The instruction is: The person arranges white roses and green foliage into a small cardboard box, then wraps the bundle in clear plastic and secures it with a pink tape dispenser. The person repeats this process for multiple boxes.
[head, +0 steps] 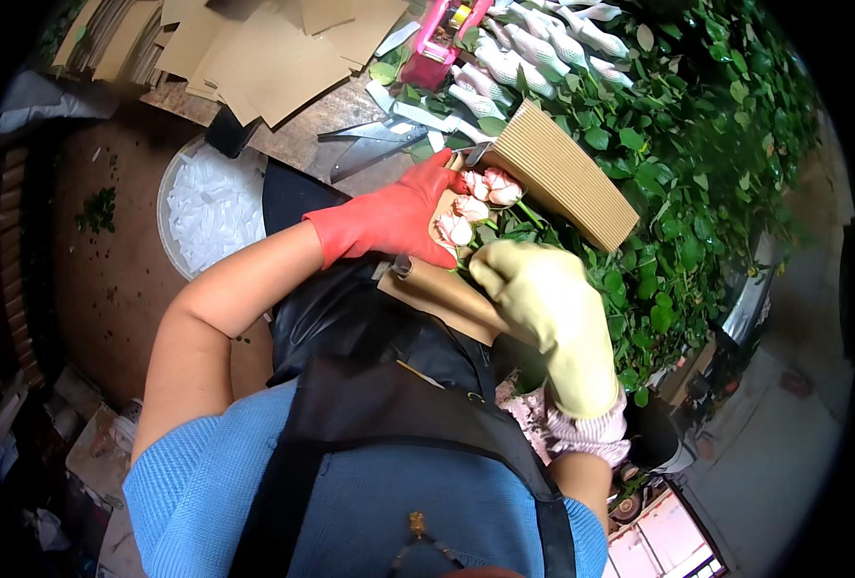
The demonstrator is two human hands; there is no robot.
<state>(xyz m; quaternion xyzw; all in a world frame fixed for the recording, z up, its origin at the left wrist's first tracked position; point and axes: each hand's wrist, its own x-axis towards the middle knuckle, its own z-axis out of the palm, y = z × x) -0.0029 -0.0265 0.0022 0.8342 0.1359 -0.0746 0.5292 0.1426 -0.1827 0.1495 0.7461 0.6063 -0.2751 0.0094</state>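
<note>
Several pale pink roses (470, 206) lie on brown cardboard in front of me, their green stems running to the lower right. My left hand (398, 217), in a red rubber glove, spreads over the left side of the blooms, thumb and fingers apart at the cardboard's edges. Whether it presses on a flower is unclear. My right hand (528, 282), in a pale yellow glove, has its fingers curled at the stems just below the roses; its fingertips are partly hidden. A corrugated cardboard flap (564, 177) stands beyond the blooms, and a smooth brown flap (442, 296) lies nearest my apron.
Scissors (377, 141) and a pink tape dispenser (434, 50) lie on the worktable (301, 148). Cardboard sheets (268, 58) are at upper left, net-sleeved blooms (528, 58) at the top. Leafy stems (673, 188) fill the right. A tub of white strips (214, 209) stands left.
</note>
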